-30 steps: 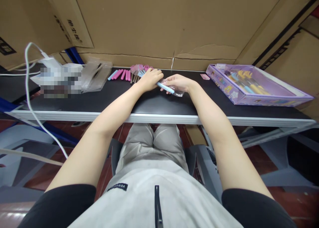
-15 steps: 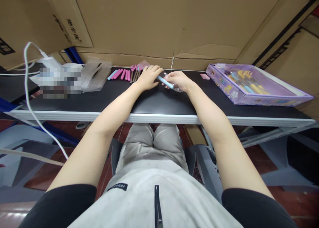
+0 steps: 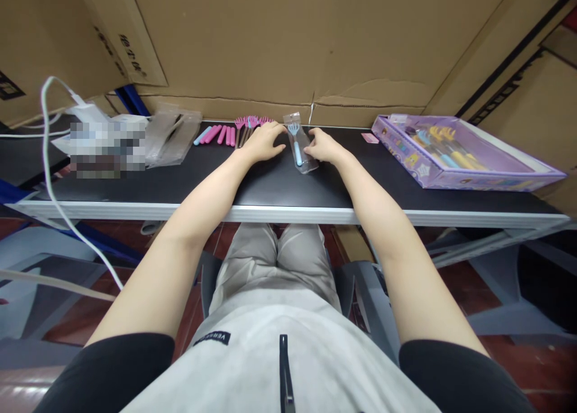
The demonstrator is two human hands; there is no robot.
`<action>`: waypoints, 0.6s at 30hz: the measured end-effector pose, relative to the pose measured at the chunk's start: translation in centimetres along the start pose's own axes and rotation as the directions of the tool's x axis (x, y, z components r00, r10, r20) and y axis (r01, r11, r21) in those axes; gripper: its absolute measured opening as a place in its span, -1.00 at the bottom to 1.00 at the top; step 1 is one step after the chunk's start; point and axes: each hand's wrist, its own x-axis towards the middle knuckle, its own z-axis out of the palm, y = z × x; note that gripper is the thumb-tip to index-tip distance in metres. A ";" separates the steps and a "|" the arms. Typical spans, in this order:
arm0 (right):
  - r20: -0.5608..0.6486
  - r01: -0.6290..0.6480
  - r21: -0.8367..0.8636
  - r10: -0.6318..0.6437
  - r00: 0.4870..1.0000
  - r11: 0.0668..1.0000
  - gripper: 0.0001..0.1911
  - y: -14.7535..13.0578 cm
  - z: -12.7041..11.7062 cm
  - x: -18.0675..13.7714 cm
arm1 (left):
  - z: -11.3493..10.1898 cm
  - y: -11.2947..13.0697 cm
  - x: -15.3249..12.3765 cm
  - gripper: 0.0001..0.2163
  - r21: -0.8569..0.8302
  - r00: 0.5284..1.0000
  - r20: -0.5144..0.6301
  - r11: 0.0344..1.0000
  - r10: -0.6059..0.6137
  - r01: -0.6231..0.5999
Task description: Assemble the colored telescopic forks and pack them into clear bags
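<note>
On our black worktop (image 3: 293, 190) the bagged fork (image 3: 298, 154) lies between our left hand (image 3: 264, 144) and right hand (image 3: 326, 146), tines pointing away and slightly left; both hands curve inward, fingers parted.

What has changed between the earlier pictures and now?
The light-blue fork in its clear plastic sleeve has swung from slanting leftward to pointing nearly straight away. The left hand has let go; the right hand remains at the sleeve's edge, contact unclear. The purple open cardboard box stayed put.
</note>
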 end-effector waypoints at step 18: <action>0.118 0.126 -0.429 -0.082 0.990 0.895 -0.63 -1.5 -1.5 -1.4 | -0.4 0.5 0.2 -0.73 -0.063 0.995 0.061 0.994 -0.084 0.088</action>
